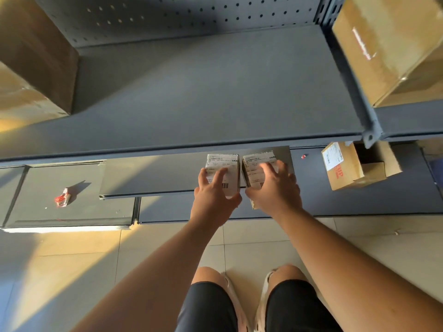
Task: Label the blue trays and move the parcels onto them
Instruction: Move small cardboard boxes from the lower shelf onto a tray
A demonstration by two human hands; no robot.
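While gripping one parcel each, left hand (214, 195) on left parcel (224, 173), right hand (273, 188) on right parcel (257, 168), fingers spread over labels: risks slipping off tray (148, 178) near edge.

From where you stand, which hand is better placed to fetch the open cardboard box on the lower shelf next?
Probably the right hand. The open cardboard box sits to its right on the lower shelf, nearer than to the left hand. Both hands rest on small labelled parcels, so it must let go first.
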